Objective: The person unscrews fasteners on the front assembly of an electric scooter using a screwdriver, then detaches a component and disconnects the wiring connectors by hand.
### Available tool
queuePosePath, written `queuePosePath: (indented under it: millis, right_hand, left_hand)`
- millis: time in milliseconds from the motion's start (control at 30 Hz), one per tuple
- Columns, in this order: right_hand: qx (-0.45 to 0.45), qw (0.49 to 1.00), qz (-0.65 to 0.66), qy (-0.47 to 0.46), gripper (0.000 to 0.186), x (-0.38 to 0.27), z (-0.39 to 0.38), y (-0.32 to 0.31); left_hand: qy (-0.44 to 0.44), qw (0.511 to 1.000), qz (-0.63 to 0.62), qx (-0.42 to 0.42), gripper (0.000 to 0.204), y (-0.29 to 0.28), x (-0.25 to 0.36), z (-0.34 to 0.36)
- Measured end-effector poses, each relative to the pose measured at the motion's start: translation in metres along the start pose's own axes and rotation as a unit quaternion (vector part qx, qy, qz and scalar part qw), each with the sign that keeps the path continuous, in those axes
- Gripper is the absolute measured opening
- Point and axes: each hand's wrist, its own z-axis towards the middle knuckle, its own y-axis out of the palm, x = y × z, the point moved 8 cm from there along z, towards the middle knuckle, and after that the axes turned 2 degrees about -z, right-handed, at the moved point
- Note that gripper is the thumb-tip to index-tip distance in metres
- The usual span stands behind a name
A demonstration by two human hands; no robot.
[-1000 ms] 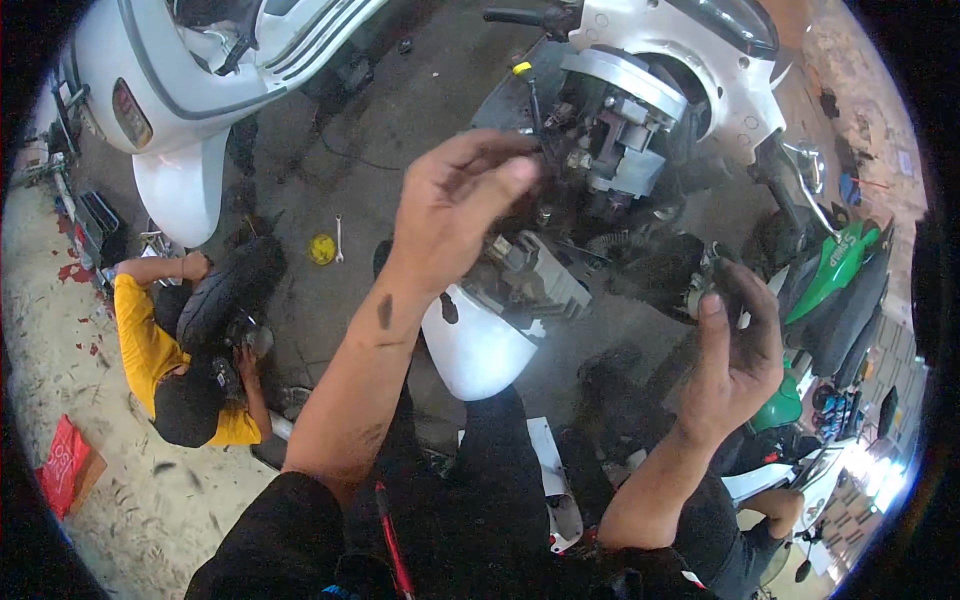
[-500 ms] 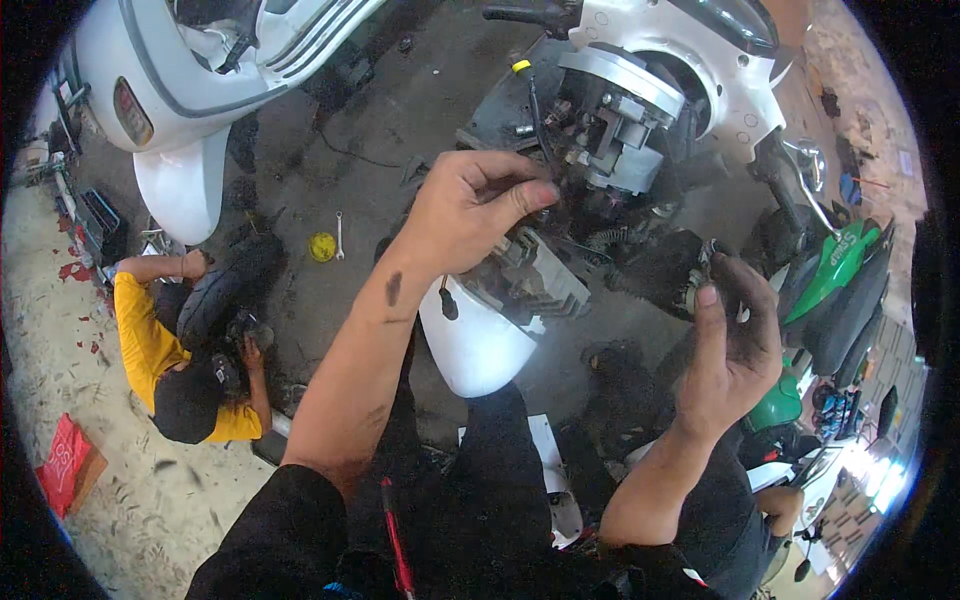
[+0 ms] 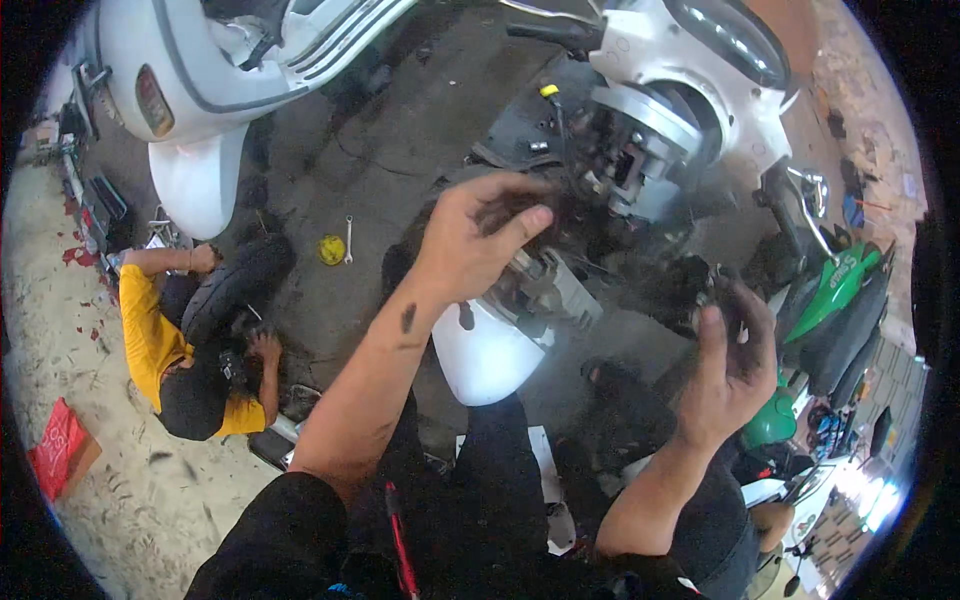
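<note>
Above the dark floor my left hand (image 3: 470, 240) is raised, its thumb parted from the curled, dirty fingers, and no held thing shows between them. My right hand (image 3: 735, 365), blackened at the fingers, grips a small metal part (image 3: 703, 298) between thumb and fingertips; its exact kind is too small to tell. Beyond the hands is a scooter engine (image 3: 640, 165) with a round pale cover, beside a white scooter body (image 3: 655, 45). Below my left hand lie a finned metal engine part (image 3: 565, 290) and a glossy white body panel (image 3: 485, 360).
At left, a person in a yellow shirt (image 3: 145, 300) crouches by a black tyre (image 3: 235, 285). A wrench (image 3: 349, 240) and a yellow round item (image 3: 330, 250) lie on the floor. Another white scooter (image 3: 190, 100) stands upper left; a green scooter (image 3: 835, 285) is at right.
My left thumb and fingers have come apart from a pinch. My right hand keeps its grip on the small metal part. The whole view has shifted slightly.
</note>
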Motion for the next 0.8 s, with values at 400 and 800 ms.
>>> queuePosePath:
  millis: [400, 800]
  right_hand:
    - [0.067, 0.991, -0.113, -0.003, 0.018, -0.006, 0.010, 0.019]
    - [0.107, 0.976, -0.181, -0.056, 0.016, -0.020, 0.010, 0.018]
  left_hand:
    - [0.050, 0.986, 0.156, -0.008, 0.038, -0.003, 0.021, -0.005]
    - [0.163, 0.964, 0.201, -0.065, 0.057, 0.007, 0.109, 0.053]
